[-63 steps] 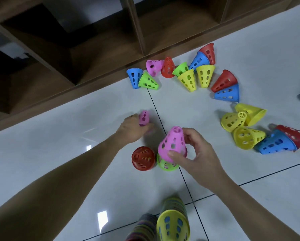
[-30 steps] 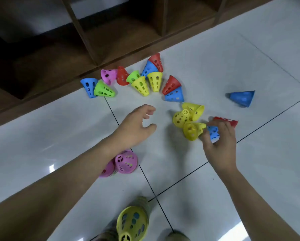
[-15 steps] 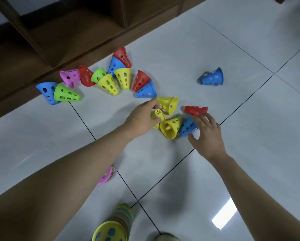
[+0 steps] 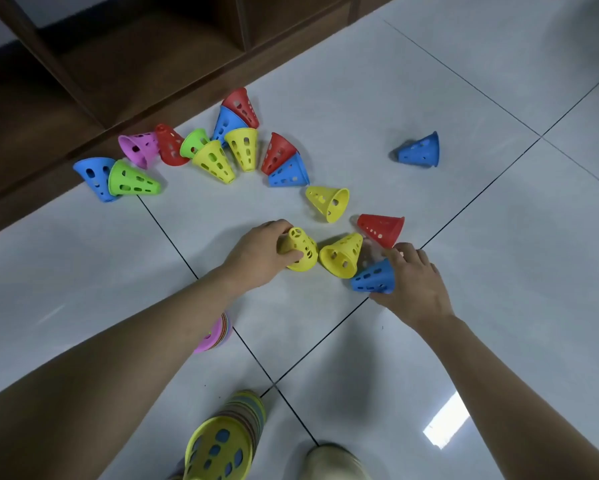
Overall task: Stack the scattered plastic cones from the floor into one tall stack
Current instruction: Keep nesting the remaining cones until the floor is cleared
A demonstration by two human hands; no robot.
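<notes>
pale glossy tiled floor point(image 4: 429, 81) with dark grout lines, and along the far edge a dark wooden shelf unit point(image 4: 135, 57) with open compartments, their insides too dim to read. down on the tiles, the left hand point(image 4: 256, 258) is wrapped round a yellow cone point(image 4: 300, 249), fingers curled on its side, narrow end tipped up. the right hand point(image 4: 412, 282) has its fingers curled over a blue cone point(image 4: 374, 277) lying on its side. between the two hands lies another yellow cone point(image 4: 341, 254), touching the red cone point(image 4: 381, 228) just behind it. a third yellow cone point(image 4: 329, 202) lies just beyond. further back, a loose arc of cones near the shelf: blue, green, pink, red, yellow, all on their sides and crowding each other. a lone blue cone point(image 4: 419, 150) sits well apart on the right. near the bottom edge, a tall multicoloured stack point(image 4: 225, 441) topped in yellow, and a smaller stack point(image 4: 216, 334) peeking out from under the left forearm.
</notes>
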